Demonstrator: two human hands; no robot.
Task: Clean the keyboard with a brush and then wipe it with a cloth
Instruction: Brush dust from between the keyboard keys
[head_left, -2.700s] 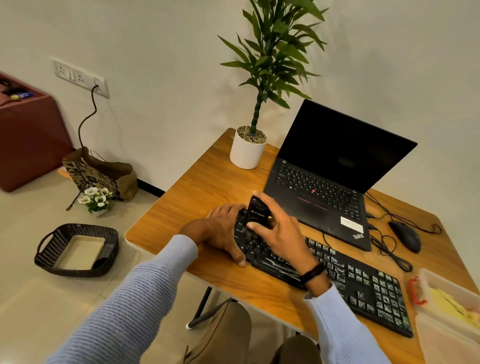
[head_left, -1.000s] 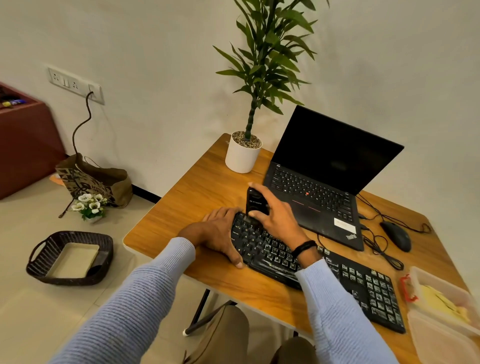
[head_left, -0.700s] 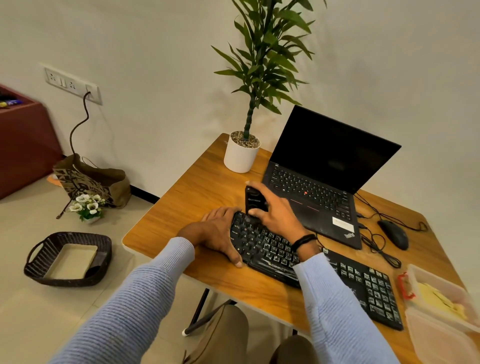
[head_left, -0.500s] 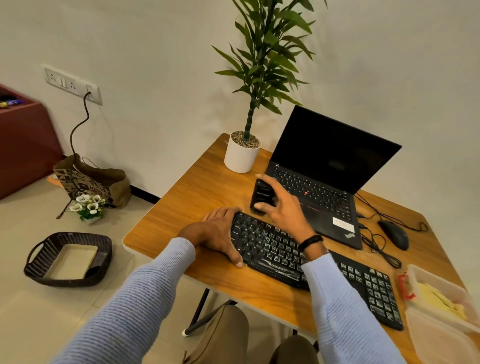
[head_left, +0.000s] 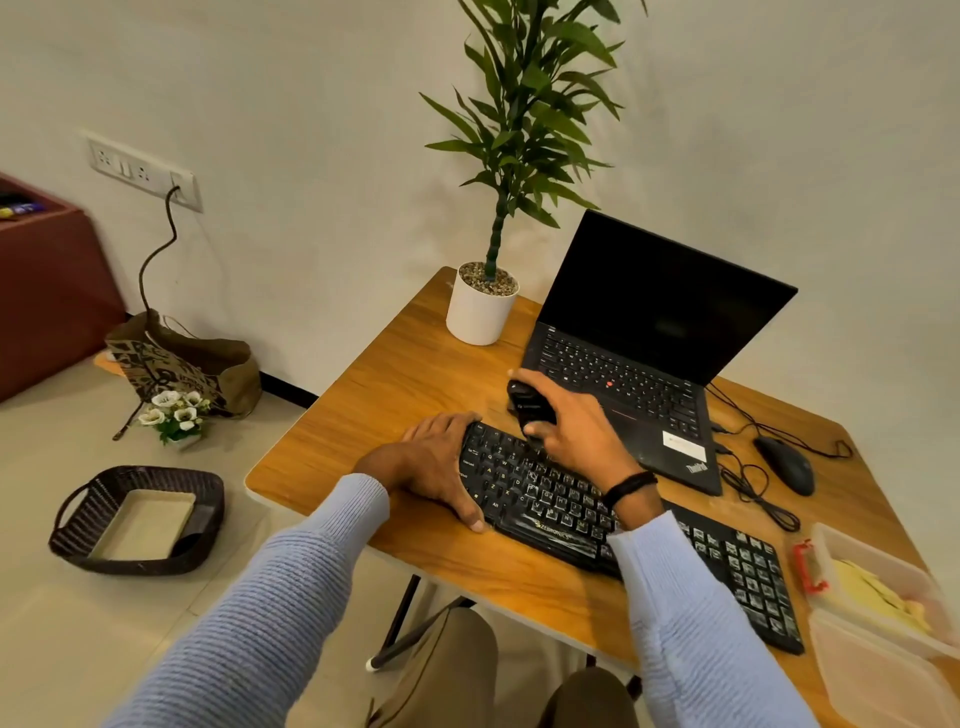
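Black glossy plastic keyboard lies near you on the wooden table. Your left hand rests straight-fingered at its left end, and your right hand grips a small black brush at its far edge.

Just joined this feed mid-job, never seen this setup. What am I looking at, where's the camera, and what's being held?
There is no machine here: a person works with two bare hands. The single picture comes from a camera worn on the head, looking forward and down. On the wooden table lie a black keyboard, an open laptop, a potted plant, a wired mouse and a clear plastic box with something yellow inside. The left hand rests on the keyboard's left end. The right hand grips a small black brush at the keyboard's far edge.
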